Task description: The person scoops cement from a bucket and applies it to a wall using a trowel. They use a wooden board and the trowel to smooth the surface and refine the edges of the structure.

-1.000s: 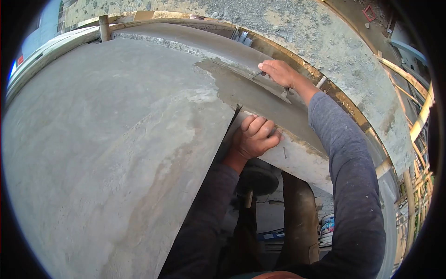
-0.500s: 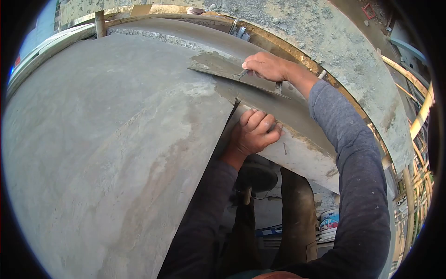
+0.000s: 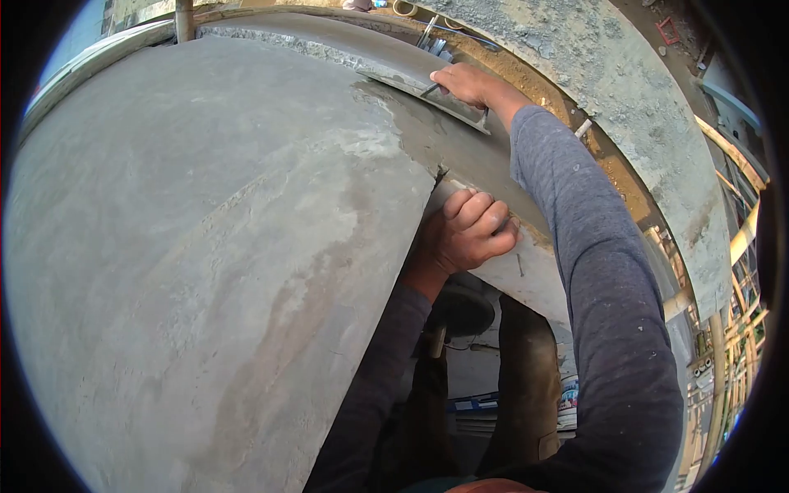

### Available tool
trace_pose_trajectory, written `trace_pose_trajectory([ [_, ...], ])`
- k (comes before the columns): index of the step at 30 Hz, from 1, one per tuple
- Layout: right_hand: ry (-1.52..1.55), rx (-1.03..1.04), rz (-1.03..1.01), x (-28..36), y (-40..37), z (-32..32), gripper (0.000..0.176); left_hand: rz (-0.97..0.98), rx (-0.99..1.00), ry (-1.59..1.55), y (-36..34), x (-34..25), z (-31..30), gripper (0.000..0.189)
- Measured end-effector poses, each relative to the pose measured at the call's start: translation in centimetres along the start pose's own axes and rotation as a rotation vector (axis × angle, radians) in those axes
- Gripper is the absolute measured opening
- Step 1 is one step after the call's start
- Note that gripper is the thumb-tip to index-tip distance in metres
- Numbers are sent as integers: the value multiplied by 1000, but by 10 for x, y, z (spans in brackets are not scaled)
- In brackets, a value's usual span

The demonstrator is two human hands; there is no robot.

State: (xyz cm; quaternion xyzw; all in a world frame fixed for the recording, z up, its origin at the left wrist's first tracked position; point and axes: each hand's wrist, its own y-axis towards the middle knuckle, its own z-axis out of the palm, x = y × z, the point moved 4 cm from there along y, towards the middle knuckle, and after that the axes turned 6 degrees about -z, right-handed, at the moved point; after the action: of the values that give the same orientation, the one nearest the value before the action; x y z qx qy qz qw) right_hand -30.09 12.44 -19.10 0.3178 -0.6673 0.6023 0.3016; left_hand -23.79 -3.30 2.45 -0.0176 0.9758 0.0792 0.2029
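Observation:
My right hand [image 3: 465, 85] is closed round the handle of a plastering trowel [image 3: 448, 108], a long flat metal blade lying along the far edge of the grey plastered surface [image 3: 205, 189]. Damp, darker mortar [image 3: 431, 135] covers the strip just below the blade. My left hand [image 3: 479, 223] is curled over the top edge of a pale board [image 3: 534, 279] beside the corner of the plaster. Its fingers wrap onto the board's edge, and the thumb rests along the near side. A nail stands out of the board below that hand.
Beyond the plaster runs a rough, debris-strewn concrete ledge [image 3: 600, 82]. Bamboo poles [image 3: 744, 238] stand at the right. A wooden post [image 3: 184, 20] rises at the far left. Below, between my arms, are my legs and a dark round object [image 3: 464, 311].
My right hand has moved the trowel up and away, towards the far edge, baring damp mortar beneath. My left hand keeps its hold on the board. The view has shifted slightly.

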Motion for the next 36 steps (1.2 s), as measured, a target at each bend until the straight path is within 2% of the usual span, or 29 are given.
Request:
trace_pose_trajectory([
  [2,-52,-91,-127,-7,3,8,51,-2,-9,-10,-2,-1,0,19],
  [3,-55,-90,-126,-13,-2,5,51,2,-2,-5,-2,-1,0,19],
  [6,-72,-38,-186,-9,-48,-11,45,13,-4,0,0,-1,-1,20],
  [8,127,110,-202,-10,-78,-14,43,11,-10,2,0,-3,-1,20],
  [9,126,104,-204,-12,-83,-15,43,11,-6,3,1,-2,-1,20],
  [12,287,-6,-128,-19,-84,-14,45,1,-6,-2,2,-4,-1,20],
  [14,251,-17,58,-23,-61,-12,47,-5,-5,-8,2,-3,0,20],
  [17,251,11,112,-18,-23,-6,48,-3,-14,-5,2,-3,-1,20],
  [22,282,98,175,13,-12,-2,47,2,-5,-3,-1,-2,1,21],
  [24,309,214,118,29,-26,-7,45,-3,-4,-1,-3,0,0,21],
  [31,271,257,-143,13,-102,-21,43,6,10,-5,1,-2,0,20],
  [33,395,76,38,-2,-109,-25,47,0,-2,-9,1,-2,0,20],
  [34,402,73,40,-4,-105,-22,47,1,-10,-17,1,-2,0,19],
  [36,81,-22,-198,13,-80,-17,56,4,-5,-10,0,-2,0,19],
])
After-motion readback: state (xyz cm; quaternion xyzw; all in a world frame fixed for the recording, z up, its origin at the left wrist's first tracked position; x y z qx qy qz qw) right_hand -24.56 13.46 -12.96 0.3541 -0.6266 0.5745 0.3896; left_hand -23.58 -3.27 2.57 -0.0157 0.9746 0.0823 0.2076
